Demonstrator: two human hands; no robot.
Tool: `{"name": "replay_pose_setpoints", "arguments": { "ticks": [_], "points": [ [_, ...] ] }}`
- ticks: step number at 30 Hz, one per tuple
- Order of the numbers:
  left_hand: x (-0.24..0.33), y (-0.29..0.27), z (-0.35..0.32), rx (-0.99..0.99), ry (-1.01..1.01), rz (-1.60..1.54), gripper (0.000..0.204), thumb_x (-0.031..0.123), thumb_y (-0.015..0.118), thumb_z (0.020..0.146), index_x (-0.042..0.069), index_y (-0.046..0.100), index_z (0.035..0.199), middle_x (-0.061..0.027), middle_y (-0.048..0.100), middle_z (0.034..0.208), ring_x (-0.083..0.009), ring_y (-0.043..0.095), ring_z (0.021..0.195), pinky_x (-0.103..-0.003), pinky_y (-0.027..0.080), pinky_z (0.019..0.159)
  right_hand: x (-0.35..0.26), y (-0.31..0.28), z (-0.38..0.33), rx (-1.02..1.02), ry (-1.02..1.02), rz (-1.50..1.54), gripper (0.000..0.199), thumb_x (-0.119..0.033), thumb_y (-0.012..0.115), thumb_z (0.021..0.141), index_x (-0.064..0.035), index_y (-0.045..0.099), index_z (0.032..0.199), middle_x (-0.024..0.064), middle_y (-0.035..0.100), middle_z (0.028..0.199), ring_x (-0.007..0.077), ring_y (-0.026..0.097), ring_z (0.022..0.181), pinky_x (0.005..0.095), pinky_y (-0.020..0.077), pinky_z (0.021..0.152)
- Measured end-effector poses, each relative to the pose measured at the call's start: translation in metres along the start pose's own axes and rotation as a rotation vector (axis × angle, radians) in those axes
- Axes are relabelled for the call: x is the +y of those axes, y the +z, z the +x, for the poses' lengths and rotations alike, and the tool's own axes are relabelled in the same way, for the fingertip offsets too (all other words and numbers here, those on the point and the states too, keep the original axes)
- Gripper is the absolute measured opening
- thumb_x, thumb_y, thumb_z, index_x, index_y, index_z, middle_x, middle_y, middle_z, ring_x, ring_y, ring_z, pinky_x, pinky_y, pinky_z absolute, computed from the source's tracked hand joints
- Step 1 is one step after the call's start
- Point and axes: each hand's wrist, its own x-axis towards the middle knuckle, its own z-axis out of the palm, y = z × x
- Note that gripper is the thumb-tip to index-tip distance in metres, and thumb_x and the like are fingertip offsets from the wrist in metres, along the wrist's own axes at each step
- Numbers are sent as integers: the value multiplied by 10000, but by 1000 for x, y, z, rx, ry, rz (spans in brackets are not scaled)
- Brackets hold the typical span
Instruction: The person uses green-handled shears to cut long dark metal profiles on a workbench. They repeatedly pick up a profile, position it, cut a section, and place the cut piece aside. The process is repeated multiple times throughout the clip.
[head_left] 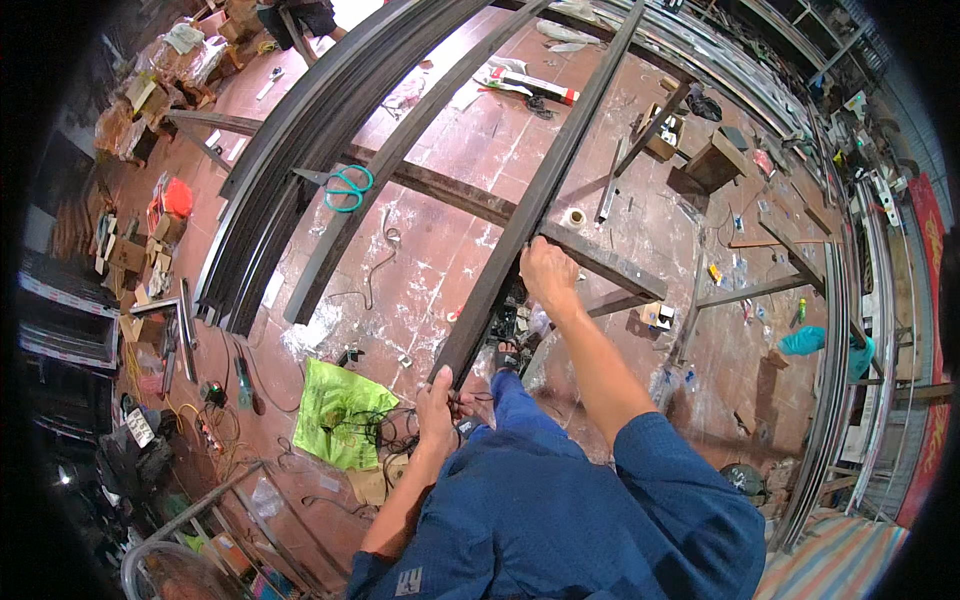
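Observation:
A long dark metal profile (585,120) runs away from me on a trestle. At its near end my left hand (435,410) is closed, its thumb against the profile, with a thin black strip (385,428) passing at its fingers. Loose loops of that strip lie tangled beside it over a lime-green bag (335,415). Farther up, my right hand (550,272) is closed with its fingertips pressed to the profile's right edge; whatever is between them is hidden. To the left, scissors (348,188) with teal handles rest across other profiles.
A bundle of dark profiles (255,230) lies left on the trestle bar (450,190). A tape roll (576,216) sits on the bar to the right. Cardboard boxes (715,160), scraps and cords litter the tiled floor. Long profiles (835,400) line the right side. Another person (305,18) stands far left.

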Motion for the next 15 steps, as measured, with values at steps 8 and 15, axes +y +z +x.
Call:
{"name": "replay_pose_setpoints", "arguments": {
  "ticks": [8,15],
  "points": [
    [-10,3,7,10,37,-211,410,409,620,998,3,641,1046,-122,682,756,-173,645,556,-286,538,488,1,-4,13,7,22,-5,354,-326,512,1019,-4,654,981,287,729,931,492,710,912,594,545,853],
    [-13,2,9,29,17,-159,460,424,603,991,-20,663,1093,-88,663,754,-161,642,593,-287,519,503,10,1,33,32,-23,-61,353,-322,539,1008,-3,667,930,274,732,860,463,731,835,553,573,796]
  ]
}}
